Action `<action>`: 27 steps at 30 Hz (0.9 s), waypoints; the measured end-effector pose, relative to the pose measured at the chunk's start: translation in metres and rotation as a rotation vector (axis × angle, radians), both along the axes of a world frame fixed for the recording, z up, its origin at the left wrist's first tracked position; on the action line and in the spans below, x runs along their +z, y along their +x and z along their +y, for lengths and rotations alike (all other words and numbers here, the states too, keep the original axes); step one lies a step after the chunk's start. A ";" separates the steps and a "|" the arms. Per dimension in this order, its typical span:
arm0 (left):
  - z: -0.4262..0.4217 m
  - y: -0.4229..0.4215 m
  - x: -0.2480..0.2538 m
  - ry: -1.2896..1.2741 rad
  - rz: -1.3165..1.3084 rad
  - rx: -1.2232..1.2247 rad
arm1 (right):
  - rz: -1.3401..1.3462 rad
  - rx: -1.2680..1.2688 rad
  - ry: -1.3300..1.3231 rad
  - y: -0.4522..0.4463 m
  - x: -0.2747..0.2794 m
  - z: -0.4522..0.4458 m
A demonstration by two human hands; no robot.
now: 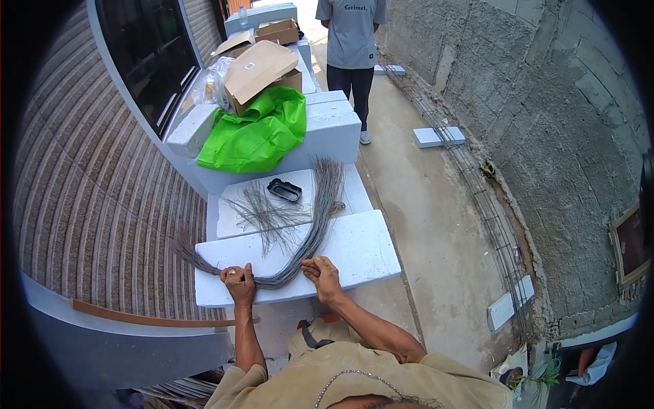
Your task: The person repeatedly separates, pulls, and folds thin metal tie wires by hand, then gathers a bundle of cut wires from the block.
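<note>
A long bundle of thin grey binding wire [315,235] curves in a U over the white blocks, its ends fanned out. My left hand [238,284] is closed around the bundle near its left end, thumb pointing up. At the right side of the bend, my right hand [322,278] has its fingers curled and pinched at the bundle's edge; the exact strands between them are hidden. Behind the bend lies a loose spread of single wires [269,213]. A small black plastic tray [285,190] rests beside those wires.
Under the wire is a white lightweight block [361,249]. A green bag [252,136] and cardboard boxes [259,71] sit on stacked blocks behind. A person in a grey shirt [351,34] stands beyond. Along the right wall runs a long rebar cage [477,191] on white blocks.
</note>
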State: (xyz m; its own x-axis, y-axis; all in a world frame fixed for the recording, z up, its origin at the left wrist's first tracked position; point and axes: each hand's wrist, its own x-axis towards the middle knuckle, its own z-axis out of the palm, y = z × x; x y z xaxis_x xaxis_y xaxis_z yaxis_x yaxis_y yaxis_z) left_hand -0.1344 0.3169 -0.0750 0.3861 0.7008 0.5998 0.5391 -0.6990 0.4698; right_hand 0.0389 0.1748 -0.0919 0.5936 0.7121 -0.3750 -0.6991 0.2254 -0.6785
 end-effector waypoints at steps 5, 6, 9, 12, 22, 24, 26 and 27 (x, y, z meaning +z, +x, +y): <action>0.005 -0.004 -0.009 -0.028 -0.018 -0.038 | 0.483 -0.068 0.400 -0.015 0.019 -0.009; 0.007 -0.005 -0.011 -0.031 -0.014 -0.038 | 0.547 -0.099 0.420 -0.005 0.028 -0.022; 0.013 -0.010 -0.014 -0.037 0.006 -0.040 | 0.534 -0.290 0.439 0.037 0.041 -0.087; 0.010 -0.005 -0.018 -0.013 -0.032 -0.027 | 0.386 -0.555 0.398 0.083 0.051 -0.190; 0.009 -0.003 -0.017 0.026 -0.027 -0.003 | -0.134 -1.334 0.222 0.071 0.118 -0.500; 0.008 -0.006 -0.013 -0.051 0.002 -0.004 | -0.206 -1.497 0.198 0.055 0.130 -0.522; -0.008 0.009 0.004 0.193 -0.097 0.034 | -0.318 -1.566 0.259 0.040 0.129 -0.543; -0.021 0.021 0.014 0.315 -0.150 0.048 | -0.377 -1.603 0.289 0.034 0.129 -0.549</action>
State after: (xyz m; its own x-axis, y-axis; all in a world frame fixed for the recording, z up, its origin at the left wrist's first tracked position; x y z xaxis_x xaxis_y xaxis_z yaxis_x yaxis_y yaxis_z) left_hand -0.1133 0.2959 -0.0611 0.2480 0.4879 0.8369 0.5164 -0.7975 0.3119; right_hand 0.0729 -0.3744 0.0372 0.7606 -0.6487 -0.0249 0.5293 0.6419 -0.5548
